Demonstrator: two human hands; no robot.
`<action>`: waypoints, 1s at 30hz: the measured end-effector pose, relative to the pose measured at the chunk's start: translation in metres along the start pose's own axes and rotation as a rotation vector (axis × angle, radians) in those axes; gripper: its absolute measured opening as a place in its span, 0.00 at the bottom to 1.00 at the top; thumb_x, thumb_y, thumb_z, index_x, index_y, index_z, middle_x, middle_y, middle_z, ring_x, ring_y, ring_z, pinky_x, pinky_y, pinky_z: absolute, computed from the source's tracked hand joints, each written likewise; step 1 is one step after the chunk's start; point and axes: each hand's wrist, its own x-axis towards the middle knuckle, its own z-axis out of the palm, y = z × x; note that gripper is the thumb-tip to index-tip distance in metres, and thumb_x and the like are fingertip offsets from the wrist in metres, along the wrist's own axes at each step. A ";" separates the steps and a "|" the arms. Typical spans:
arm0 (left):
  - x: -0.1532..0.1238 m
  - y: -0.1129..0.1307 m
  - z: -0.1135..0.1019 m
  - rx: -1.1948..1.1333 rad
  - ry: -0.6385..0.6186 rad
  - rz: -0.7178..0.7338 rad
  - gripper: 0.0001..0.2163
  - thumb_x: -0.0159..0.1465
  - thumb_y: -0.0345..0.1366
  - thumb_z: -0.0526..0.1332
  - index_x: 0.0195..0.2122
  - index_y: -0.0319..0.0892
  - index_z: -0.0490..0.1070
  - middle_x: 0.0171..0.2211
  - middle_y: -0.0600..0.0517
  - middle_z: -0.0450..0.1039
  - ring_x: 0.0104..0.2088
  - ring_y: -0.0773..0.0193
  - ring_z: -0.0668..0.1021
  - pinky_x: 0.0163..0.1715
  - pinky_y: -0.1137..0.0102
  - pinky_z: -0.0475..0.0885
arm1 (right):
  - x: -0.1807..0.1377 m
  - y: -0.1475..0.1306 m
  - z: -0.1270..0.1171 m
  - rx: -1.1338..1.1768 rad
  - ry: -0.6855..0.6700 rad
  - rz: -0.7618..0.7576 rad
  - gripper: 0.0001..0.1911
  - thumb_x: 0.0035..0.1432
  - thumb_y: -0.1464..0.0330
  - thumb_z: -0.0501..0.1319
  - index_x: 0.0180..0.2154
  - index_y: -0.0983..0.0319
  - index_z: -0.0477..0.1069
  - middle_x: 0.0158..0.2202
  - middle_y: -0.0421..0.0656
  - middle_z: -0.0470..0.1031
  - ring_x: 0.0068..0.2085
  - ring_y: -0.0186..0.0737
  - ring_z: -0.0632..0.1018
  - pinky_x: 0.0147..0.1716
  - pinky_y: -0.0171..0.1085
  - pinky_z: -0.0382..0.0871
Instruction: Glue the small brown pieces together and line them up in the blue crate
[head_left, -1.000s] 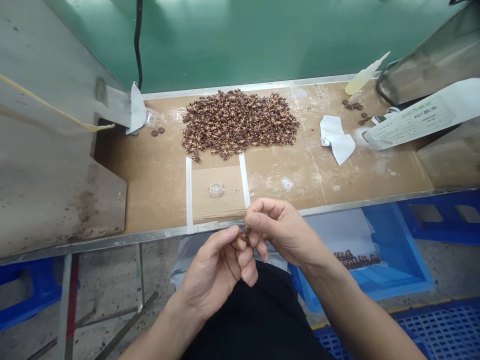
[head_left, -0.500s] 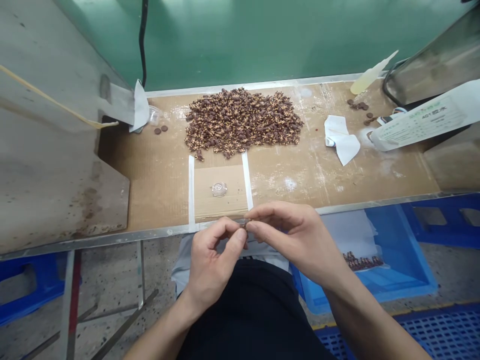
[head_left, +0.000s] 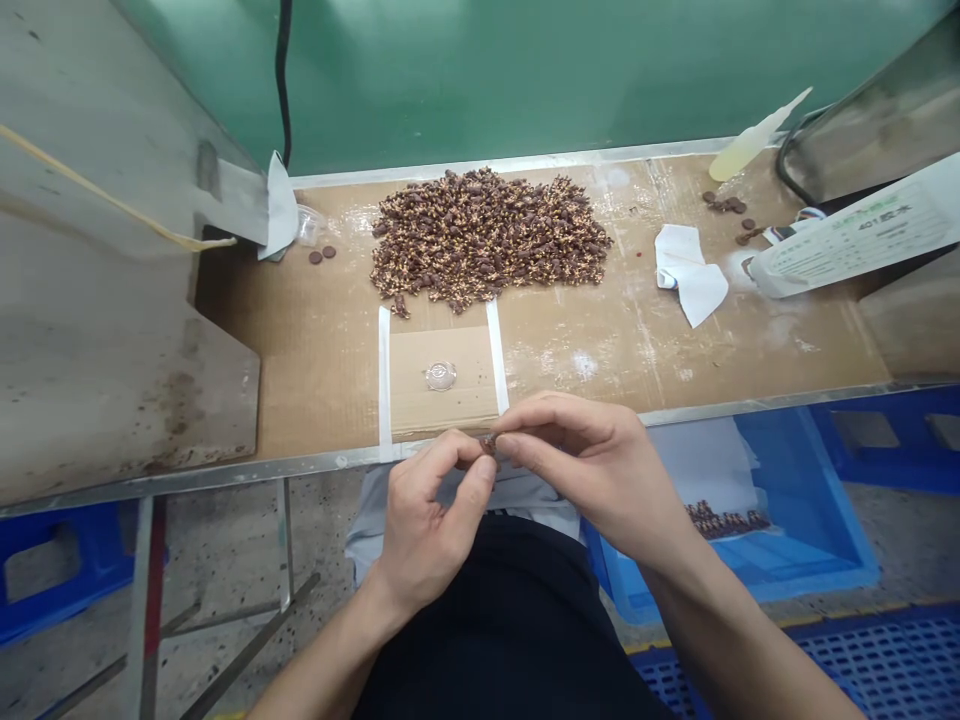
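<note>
My left hand (head_left: 435, 520) and my right hand (head_left: 577, 455) meet just past the table's front edge, thumbs and forefingers pinched. Between their fingertips is a small dark brown piece (head_left: 489, 442), mostly covered, its shape too small to make out. Both hands touch it. Beyond them, a clear round plastic disc (head_left: 440, 376) lies on a cardboard square (head_left: 409, 410) edged with white tape. Behind that spreads a large pile of small brown and yellow pieces (head_left: 487, 240).
At right are a white bottle with printing (head_left: 862, 235), a yellowish nozzle bottle (head_left: 750, 145), folded white paper (head_left: 690, 270) and several brown discs (head_left: 724, 203). A blue bin (head_left: 832, 560) below the table holds more brown pieces. Metal housings (head_left: 127, 300) flank the table.
The fingertips have shifted slightly around the piece, and more of its brown surface shows between them. The whole view has moved a little.
</note>
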 end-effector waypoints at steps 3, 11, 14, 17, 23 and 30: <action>0.000 0.000 0.001 0.010 0.006 0.016 0.12 0.81 0.34 0.64 0.38 0.45 0.80 0.34 0.55 0.82 0.34 0.65 0.83 0.39 0.70 0.76 | 0.000 0.002 0.002 0.043 0.014 0.014 0.02 0.71 0.69 0.78 0.43 0.54 0.92 0.39 0.39 0.90 0.37 0.39 0.87 0.39 0.36 0.85; -0.002 -0.002 0.000 0.092 0.023 0.080 0.11 0.81 0.31 0.64 0.39 0.45 0.79 0.34 0.56 0.82 0.35 0.66 0.83 0.40 0.71 0.77 | -0.005 0.003 0.001 -0.117 0.116 -0.095 0.03 0.72 0.69 0.78 0.43 0.54 0.90 0.40 0.39 0.90 0.39 0.41 0.89 0.40 0.37 0.86; -0.002 -0.010 -0.004 0.143 0.046 0.110 0.11 0.81 0.29 0.64 0.39 0.45 0.78 0.34 0.56 0.81 0.34 0.66 0.83 0.39 0.71 0.77 | 0.005 0.008 -0.018 -0.447 0.310 -0.319 0.05 0.76 0.70 0.75 0.45 0.53 0.90 0.44 0.40 0.92 0.43 0.44 0.90 0.46 0.42 0.86; 0.000 -0.024 -0.007 0.199 0.070 0.176 0.09 0.80 0.28 0.64 0.41 0.45 0.78 0.36 0.55 0.84 0.35 0.66 0.85 0.40 0.71 0.77 | 0.025 0.024 -0.049 -0.821 0.421 -0.529 0.08 0.79 0.70 0.71 0.46 0.54 0.90 0.46 0.43 0.93 0.46 0.48 0.91 0.49 0.47 0.86; 0.004 -0.046 -0.005 0.201 0.116 0.229 0.08 0.79 0.26 0.65 0.42 0.44 0.79 0.35 0.56 0.85 0.35 0.67 0.86 0.40 0.72 0.78 | 0.054 0.065 -0.086 -1.075 0.365 -0.634 0.08 0.80 0.69 0.71 0.47 0.53 0.90 0.48 0.45 0.93 0.48 0.51 0.92 0.51 0.49 0.88; 0.006 -0.056 0.001 0.136 0.169 0.263 0.08 0.77 0.24 0.66 0.41 0.43 0.79 0.34 0.54 0.85 0.32 0.66 0.84 0.35 0.71 0.76 | 0.055 0.070 -0.087 -1.061 0.333 -0.590 0.07 0.80 0.66 0.71 0.46 0.54 0.90 0.46 0.44 0.93 0.46 0.50 0.93 0.50 0.48 0.90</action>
